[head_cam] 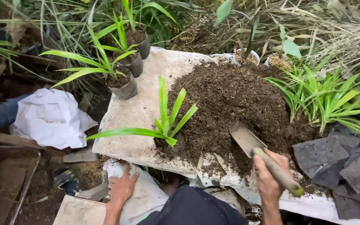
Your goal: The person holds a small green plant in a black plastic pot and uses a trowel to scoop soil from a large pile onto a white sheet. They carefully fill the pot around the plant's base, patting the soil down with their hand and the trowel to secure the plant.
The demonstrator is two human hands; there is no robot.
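Note:
My right hand (268, 177) grips a garden trowel (246, 139) by its pale wooden handle, the metal blade resting on the near edge of a big heap of dark brown soil (230, 100). My left hand (121, 187) rests palm down, fingers spread, on a white sack (144, 196) at the front, holding nothing. Between the hands a young green plant (167, 121) stands in a small dark bag of soil at the heap's left edge, on a pale sack sheet (138, 108).
Three potted seedlings in black bags (123, 81) stand in a row at the back left. Bare-root green seedlings (326, 98) lie right of the heap. Flat empty black bags (342, 162) are stacked at the right. A crumpled white sack (51, 118) lies left.

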